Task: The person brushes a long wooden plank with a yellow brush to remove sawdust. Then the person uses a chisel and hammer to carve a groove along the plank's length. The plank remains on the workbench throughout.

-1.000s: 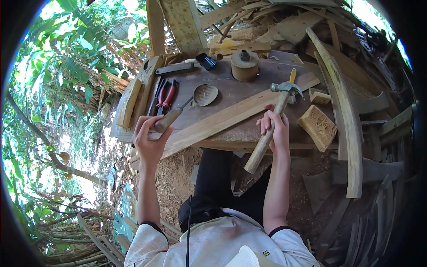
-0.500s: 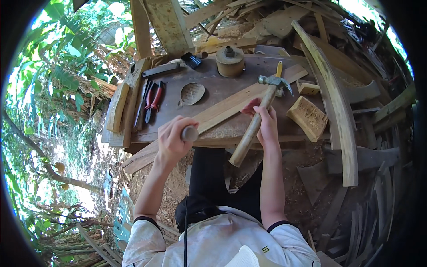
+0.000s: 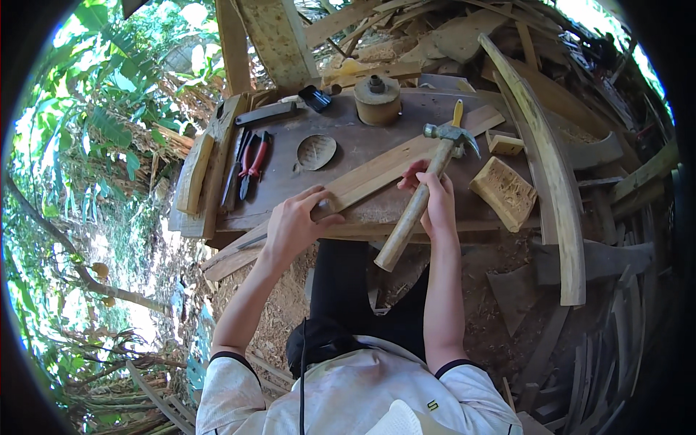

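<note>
Hammer [image 3: 415, 207] slants through the right hand [image 3: 439, 206], head beyond it.

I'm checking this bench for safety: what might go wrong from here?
The plank juts past the front edge of the bench at the left, so it might tip if pressed there. If the hammer in the right hand swung toward the wooden-handled tool, it could strike the left hand gripping it.

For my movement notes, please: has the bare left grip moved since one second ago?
Yes, rightward: the bare left grip was well to the left of the flat round brown disc; now it is nearly below it in the picture.
</note>
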`<action>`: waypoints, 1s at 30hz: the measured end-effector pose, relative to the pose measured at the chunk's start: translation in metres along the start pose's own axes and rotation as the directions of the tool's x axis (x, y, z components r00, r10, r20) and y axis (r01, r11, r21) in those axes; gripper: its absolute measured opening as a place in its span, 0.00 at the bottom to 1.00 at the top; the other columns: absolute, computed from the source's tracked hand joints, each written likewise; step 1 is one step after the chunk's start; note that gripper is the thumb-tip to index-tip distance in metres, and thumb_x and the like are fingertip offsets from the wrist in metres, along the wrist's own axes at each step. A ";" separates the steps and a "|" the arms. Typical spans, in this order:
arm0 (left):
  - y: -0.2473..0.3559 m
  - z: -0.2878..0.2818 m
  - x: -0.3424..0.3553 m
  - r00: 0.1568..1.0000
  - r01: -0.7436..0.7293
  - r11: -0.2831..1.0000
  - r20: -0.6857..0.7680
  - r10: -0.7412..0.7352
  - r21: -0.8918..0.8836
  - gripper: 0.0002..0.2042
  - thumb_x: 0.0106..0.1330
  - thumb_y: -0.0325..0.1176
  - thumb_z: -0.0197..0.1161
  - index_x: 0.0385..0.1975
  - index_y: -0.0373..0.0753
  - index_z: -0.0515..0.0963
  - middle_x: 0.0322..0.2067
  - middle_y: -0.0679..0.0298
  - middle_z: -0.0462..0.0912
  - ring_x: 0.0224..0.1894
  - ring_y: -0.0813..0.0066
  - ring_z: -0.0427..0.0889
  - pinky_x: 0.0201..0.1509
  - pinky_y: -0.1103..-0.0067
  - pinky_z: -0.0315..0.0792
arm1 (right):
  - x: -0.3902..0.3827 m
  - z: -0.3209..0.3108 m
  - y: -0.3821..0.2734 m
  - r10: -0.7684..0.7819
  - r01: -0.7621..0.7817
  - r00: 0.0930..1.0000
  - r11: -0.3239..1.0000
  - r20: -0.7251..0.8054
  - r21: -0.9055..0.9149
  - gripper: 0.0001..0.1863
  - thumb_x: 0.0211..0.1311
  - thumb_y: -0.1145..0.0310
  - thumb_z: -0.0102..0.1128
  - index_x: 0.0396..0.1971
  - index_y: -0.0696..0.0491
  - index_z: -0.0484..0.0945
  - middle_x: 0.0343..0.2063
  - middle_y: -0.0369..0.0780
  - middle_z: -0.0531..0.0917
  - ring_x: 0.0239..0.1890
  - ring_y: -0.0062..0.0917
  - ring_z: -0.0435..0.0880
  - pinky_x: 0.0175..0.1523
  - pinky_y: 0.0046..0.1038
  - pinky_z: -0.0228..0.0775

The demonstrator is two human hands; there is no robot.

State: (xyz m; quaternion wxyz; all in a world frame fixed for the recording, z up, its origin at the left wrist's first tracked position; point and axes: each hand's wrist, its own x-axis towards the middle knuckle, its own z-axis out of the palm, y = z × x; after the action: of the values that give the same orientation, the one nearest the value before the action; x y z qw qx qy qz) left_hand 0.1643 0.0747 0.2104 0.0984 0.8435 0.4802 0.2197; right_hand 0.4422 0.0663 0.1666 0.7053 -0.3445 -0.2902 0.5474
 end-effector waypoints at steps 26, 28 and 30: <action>-0.011 0.021 0.033 0.984 0.155 0.980 -0.101 -0.143 0.122 0.19 0.64 0.42 0.71 0.50 0.37 0.86 0.56 0.55 0.85 0.41 0.48 0.89 0.48 0.64 0.84 | -0.001 -0.002 -0.001 0.032 -0.032 0.999 0.999 0.017 0.013 0.10 0.64 0.75 0.54 0.43 0.59 0.77 0.34 0.42 0.83 0.33 0.28 0.84 0.46 0.30 0.76; -0.010 0.020 0.034 0.985 0.129 0.986 -0.127 -0.115 0.105 0.19 0.63 0.42 0.72 0.48 0.36 0.86 0.57 0.56 0.84 0.42 0.48 0.88 0.48 0.64 0.83 | -0.001 -0.001 -0.001 0.034 -0.035 0.999 0.999 0.027 0.025 0.10 0.64 0.75 0.54 0.43 0.59 0.77 0.34 0.42 0.83 0.33 0.28 0.84 0.46 0.30 0.76; -0.003 0.018 0.031 0.980 0.139 0.984 -0.159 -0.120 0.114 0.19 0.64 0.44 0.72 0.47 0.36 0.87 0.55 0.55 0.86 0.42 0.48 0.88 0.48 0.65 0.83 | -0.001 -0.001 0.000 0.031 -0.032 0.999 0.999 0.028 0.042 0.10 0.64 0.75 0.54 0.43 0.59 0.77 0.34 0.42 0.83 0.33 0.28 0.83 0.46 0.30 0.76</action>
State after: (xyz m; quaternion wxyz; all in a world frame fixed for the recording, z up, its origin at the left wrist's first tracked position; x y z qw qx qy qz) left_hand 0.1843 0.1031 0.2015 0.0227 0.7956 0.5531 0.2459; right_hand 0.4426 0.0653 0.1662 0.6998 -0.3266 -0.2825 0.5690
